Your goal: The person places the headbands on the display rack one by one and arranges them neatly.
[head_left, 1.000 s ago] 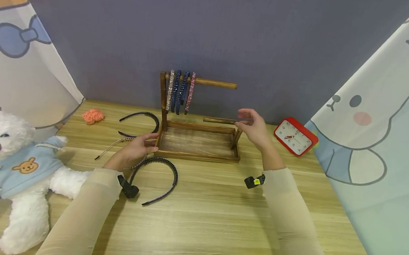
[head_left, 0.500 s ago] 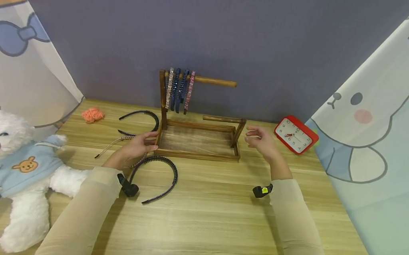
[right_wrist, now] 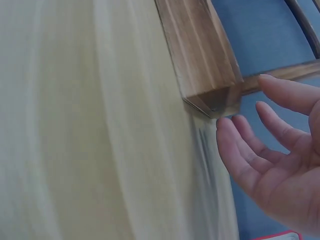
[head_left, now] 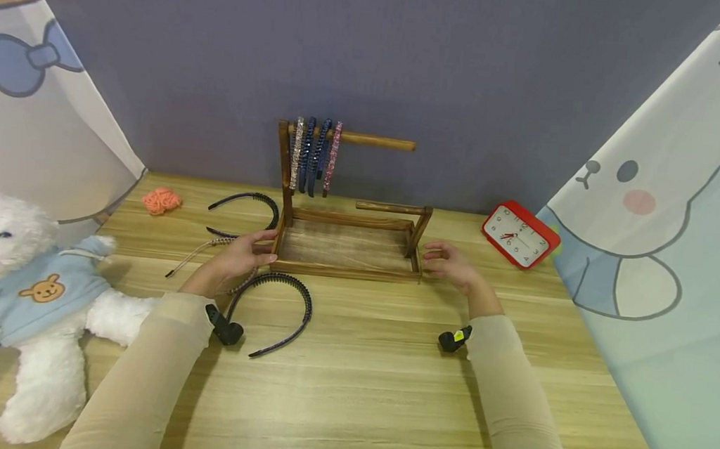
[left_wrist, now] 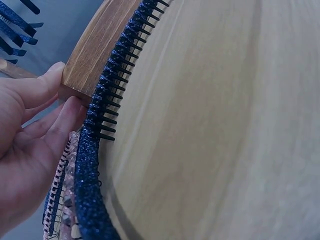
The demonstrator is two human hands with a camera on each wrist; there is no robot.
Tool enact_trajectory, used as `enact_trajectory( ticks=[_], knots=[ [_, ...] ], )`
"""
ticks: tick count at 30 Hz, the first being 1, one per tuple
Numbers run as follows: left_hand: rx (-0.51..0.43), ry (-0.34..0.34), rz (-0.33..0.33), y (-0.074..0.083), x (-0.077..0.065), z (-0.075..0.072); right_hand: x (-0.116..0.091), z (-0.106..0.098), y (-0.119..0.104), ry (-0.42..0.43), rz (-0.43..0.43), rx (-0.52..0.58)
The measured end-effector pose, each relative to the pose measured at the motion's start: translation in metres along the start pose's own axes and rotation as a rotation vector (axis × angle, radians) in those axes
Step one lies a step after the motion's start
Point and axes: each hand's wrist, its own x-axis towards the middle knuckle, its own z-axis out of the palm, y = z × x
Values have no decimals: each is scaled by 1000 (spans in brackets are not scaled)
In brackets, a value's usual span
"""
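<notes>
A brown wooden headband rack (head_left: 343,274), with a shallow tray base, stands near the back wall. Several glittery headbands (head_left: 305,155) hang at the left of its high bar; its low bar (head_left: 393,208) on the right holds none. My left hand (head_left: 234,259) touches the tray's left end, thumb at the front corner and fingers along the side, fairly straight. Off the right end, my right hand (head_left: 456,267) has loosely bent fingers and holds nothing; its fingertips are close to the tray corner (right_wrist: 210,97), and contact is unclear. A dark blue toothed headband (left_wrist: 107,82) lies near my left wrist.
Another dark headband (head_left: 274,211) and a pale, beaded one (head_left: 189,259) lie left of the rack, partly behind my left hand. An orange yarn bundle (head_left: 161,200) is farther left, beside a white plush bear (head_left: 47,369). A red alarm clock (head_left: 520,235) sits at the right back.
My right hand has left the low bar's right end, moved right, then come down and back left beside the tray's right end. My left hand stays at the left end.
</notes>
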Motion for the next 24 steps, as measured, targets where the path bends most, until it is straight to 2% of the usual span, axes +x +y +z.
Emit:
enact_trajectory(
  ticks=[12, 19, 24],
  knots=[
    [14, 3, 3, -2, -5, 1, 6, 20, 5, -8, 20, -17],
    [83, 17, -5, 0, -4, 1, 3, 21, 5, -11, 42, 68],
    [155, 28, 4, 7, -4, 0, 1, 18, 3, -11, 41, 86]
  ],
)
